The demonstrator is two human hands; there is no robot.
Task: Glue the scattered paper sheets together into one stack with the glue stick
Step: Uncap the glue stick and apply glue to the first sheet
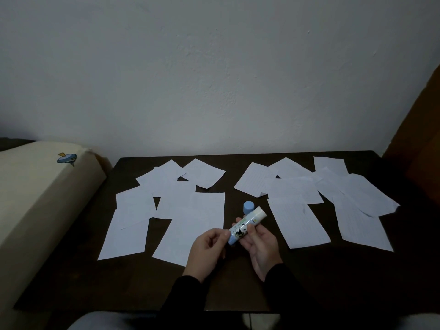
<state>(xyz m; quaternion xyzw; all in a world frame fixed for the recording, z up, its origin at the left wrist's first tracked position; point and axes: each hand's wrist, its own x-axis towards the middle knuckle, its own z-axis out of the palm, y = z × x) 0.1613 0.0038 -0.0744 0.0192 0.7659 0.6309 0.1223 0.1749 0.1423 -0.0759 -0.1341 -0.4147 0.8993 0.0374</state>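
Several white paper sheets lie scattered on the dark table (238, 289), one overlapping group on the left (188, 225) and another on the right (300, 222). Between the groups, both my hands hold an uncapped glue stick (246, 223), white with a printed label and a blue base, tilted with its open end pointing up and to the right. My left hand (207, 248) pinches the blue base end. My right hand (262, 244) wraps the barrel. The blue cap (248, 207) stands on the table just beyond the stick.
A cream cushion or mattress edge (35, 198) with a small spinning-top print borders the table on the left. A plain wall rises behind the table. Brown furniture (419, 139) stands at the right. Bare table surface runs along the near edge.
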